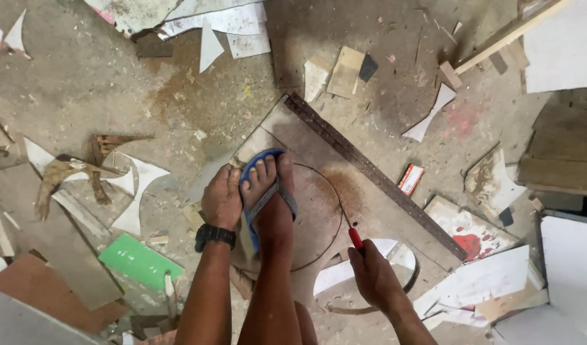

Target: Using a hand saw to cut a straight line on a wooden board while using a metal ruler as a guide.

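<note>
The left hand (222,198) lies flat, fingers closed together, pressing on a brown board (319,211) on the floor, just beside a foot in a blue sandal (268,191) (also standing on the board). The right hand (373,275) grips a red-handled tool (354,236), its tip on a curved line marked across the board. A long dark ruler (370,169) lies beyond both hands.

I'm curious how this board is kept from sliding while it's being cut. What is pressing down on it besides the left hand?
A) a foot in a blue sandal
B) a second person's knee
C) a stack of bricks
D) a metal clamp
A: a foot in a blue sandal stands on the board beside the left hand, while the right hand works a red-handled tool along the curved cut.
</note>
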